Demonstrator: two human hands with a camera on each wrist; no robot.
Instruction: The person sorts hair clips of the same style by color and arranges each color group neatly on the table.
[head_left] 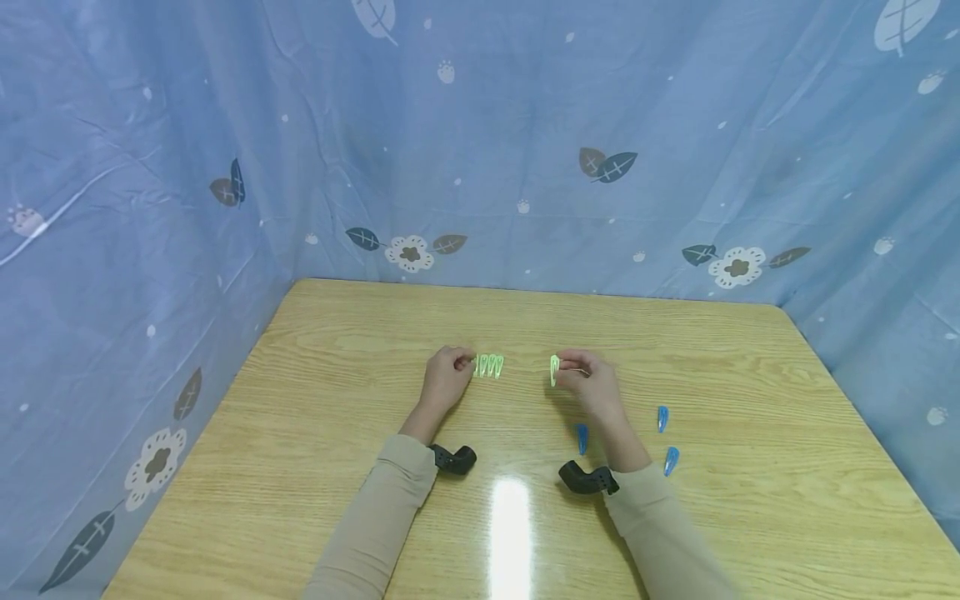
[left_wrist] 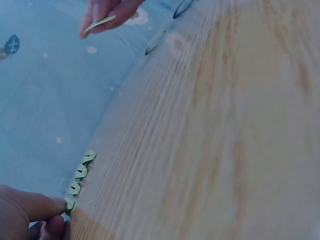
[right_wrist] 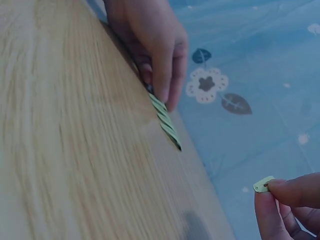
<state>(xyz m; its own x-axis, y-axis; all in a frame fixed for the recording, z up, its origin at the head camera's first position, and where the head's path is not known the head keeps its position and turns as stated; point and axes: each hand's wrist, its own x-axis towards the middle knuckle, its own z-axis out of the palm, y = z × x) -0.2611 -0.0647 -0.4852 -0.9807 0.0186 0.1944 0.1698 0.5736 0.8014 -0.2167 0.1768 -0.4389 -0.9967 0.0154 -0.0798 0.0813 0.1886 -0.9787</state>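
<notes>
A row of several light green snap hair clips (head_left: 491,366) lies side by side on the table, and in the left wrist view the row (left_wrist: 81,172) runs away from the fingertips. At the row's left end my left hand (head_left: 447,377) pinches the nearest green clip (left_wrist: 69,205) between thumb and finger. To the right of the row, my right hand (head_left: 594,387) holds another green hair clip (head_left: 554,370) by its edge. That clip (right_wrist: 262,184) is pinched between thumb and forefinger, raised off the table in the right wrist view.
Three blue hair clips lie about my right forearm: one (head_left: 582,439) left of the wrist, another (head_left: 663,418) and a third (head_left: 671,461) to its right. The wooden table (head_left: 337,333) ends at a blue patterned curtain (head_left: 487,150). A bright reflection marks the table's front.
</notes>
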